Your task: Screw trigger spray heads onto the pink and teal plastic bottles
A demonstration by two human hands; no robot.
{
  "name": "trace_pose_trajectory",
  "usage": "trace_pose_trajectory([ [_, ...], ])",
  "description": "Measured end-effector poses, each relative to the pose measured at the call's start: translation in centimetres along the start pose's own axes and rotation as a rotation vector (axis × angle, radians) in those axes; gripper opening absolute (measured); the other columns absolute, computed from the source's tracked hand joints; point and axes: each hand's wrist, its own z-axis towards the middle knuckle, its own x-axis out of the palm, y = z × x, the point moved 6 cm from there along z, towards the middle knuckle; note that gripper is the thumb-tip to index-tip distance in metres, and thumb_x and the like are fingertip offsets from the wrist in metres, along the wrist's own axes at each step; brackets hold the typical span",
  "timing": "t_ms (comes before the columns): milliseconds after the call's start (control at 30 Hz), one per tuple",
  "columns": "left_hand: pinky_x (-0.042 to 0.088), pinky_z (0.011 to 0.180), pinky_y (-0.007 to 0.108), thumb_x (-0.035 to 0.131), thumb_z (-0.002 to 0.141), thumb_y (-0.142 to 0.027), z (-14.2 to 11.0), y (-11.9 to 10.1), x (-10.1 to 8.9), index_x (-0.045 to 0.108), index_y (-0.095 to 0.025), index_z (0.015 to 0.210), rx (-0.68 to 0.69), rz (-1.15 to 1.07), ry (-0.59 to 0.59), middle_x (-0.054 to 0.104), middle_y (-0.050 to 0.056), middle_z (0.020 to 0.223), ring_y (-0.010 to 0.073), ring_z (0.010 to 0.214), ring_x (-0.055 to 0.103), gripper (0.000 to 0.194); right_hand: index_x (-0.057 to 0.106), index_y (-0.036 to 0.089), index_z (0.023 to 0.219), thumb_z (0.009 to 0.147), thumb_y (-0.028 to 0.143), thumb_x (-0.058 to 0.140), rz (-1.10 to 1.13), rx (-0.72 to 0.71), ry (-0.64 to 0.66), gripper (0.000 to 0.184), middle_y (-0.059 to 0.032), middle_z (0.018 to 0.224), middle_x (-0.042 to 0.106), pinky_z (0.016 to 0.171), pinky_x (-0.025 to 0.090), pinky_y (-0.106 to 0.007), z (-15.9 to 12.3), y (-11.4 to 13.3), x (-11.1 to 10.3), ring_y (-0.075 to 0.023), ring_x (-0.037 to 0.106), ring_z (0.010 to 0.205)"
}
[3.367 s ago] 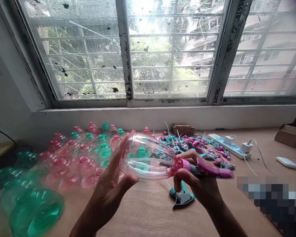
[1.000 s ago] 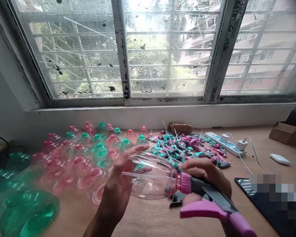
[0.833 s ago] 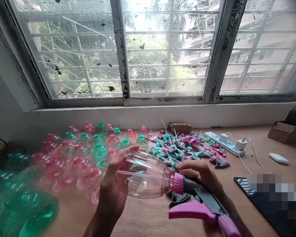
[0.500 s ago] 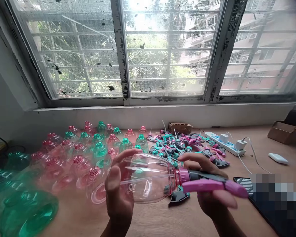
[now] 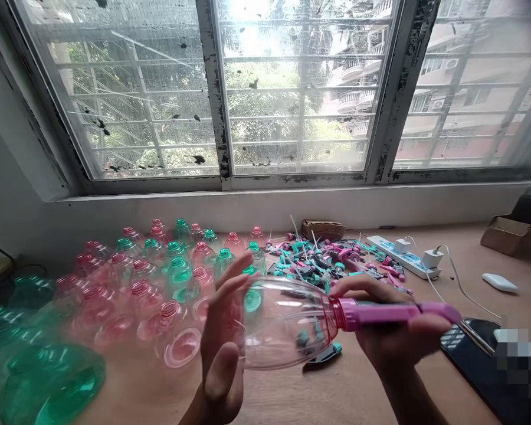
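Note:
A clear pink spray bottle lies sideways in the air in front of me, its neck pointing right. On that neck sits a pink trigger spray head, and my right hand is closed around it. Behind the bottle's base is my left hand, its fingers stretched out and apart; the palm seems to touch the base. Whether the cap is fully tight cannot be seen. Just beyond the bottle, a dark grey and teal spray head rests on the table, partly hidden.
Several pink and green bottles stand at the left, with a large green bottle nearest. A pile of spray heads covers the back middle. At right are a power strip, a white mouse, a tablet-like dark device and a cardboard box.
The bottle and spray head have shifted right, and the spray head has turned about its axis. My left hand's fingers have loosened from around the bottle and straightened at its base.

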Motion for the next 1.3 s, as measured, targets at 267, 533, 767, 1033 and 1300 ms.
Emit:
trace_pose_trajectory([
  [267,0.054,0.094,0.049,0.054,0.094,-0.047,-0.2,3.2,0.1,0.075,-0.018,0.11,-0.711,-0.227,-0.215,0.075,0.012,0.125,0.0375,0.122,0.063,0.039,0.081,0.029,0.097,0.084,0.065,0.069,-0.33,-0.214,0.028,0.04,-0.0028,0.071,0.082,0.063,0.06,-0.036,-1.3,2.2,0.0,-0.0266,0.075,0.059],
  [533,0.057,0.08,0.03,0.052,0.093,-0.058,-1.8,2.5,0.0,0.073,-0.02,0.104,-0.421,-0.067,-0.329,0.077,0.005,0.106,0.0228,0.096,0.069,0.044,0.084,0.021,0.091,0.062,0.102,0.038,-0.209,0.012,-0.118,0.098,0.0031,0.037,0.051,0.045,0.038,-0.035,-1.4,0.1,0.1,-0.0192,0.045,0.036],
  [767,0.055,0.087,0.032,0.045,0.095,-0.064,-2.2,0.7,-0.4,0.07,-0.026,0.111,-0.134,0.18,-0.312,0.072,0.003,0.118,0.0233,0.1,0.064,0.048,0.085,0.022,0.083,0.076,0.09,0.038,-0.124,0.099,-0.031,0.083,-0.0036,0.042,0.063,0.039,0.044,-0.035,-0.4,-0.8,0.1,-0.0251,0.059,0.037],
  [1033,0.053,0.097,0.034,0.049,0.096,-0.058,-2.8,0.4,0.0,0.071,-0.027,0.116,0.117,0.122,-0.293,0.069,0.003,0.119,0.0258,0.117,0.06,0.042,0.084,0.022,0.085,0.077,0.092,0.035,-0.093,0.196,-0.066,0.085,-0.0038,0.045,0.064,0.042,0.048,-0.034,-0.9,-0.7,0.1,-0.0258,0.064,0.047],
  [1300,0.048,0.094,0.044,0.054,0.095,-0.046,-2.5,0.3,0.0,0.069,-0.026,0.121,0.459,0.229,-0.249,0.07,0.007,0.117,0.0295,0.108,0.061,0.036,0.076,0.018,0.076,0.085,0.087,0.03,-0.144,0.348,-0.149,0.083,-0.0042,0.049,0.065,0.038,0.044,-0.03,-1.0,-3.0,-0.4,-0.0192,0.055,0.041],
])
